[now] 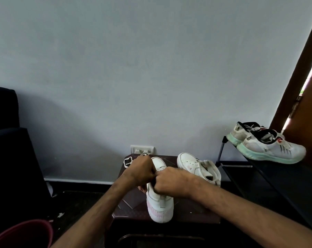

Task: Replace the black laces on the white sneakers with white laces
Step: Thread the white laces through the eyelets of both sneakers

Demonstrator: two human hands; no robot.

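Note:
A white sneaker [160, 204] with a pinkish heel stands on a dark brown stool [132, 205], toe pointing away from me. My left hand [140, 171] and my right hand [170, 181] meet over its lacing area, fingers curled and pinching something small that I cannot make out; a dark bit shows between them. The second white sneaker [199, 167] lies on its side at the stool's right rear. White laces [128, 161] lie coiled at the stool's back left corner.
A black shoe rack [269, 173] stands to the right with a pair of white and mint-soled sneakers [269, 145] on top. A wall socket [142, 149] sits behind the stool. A dark chair [10, 149] is at left, a red bucket [26, 233] at bottom left.

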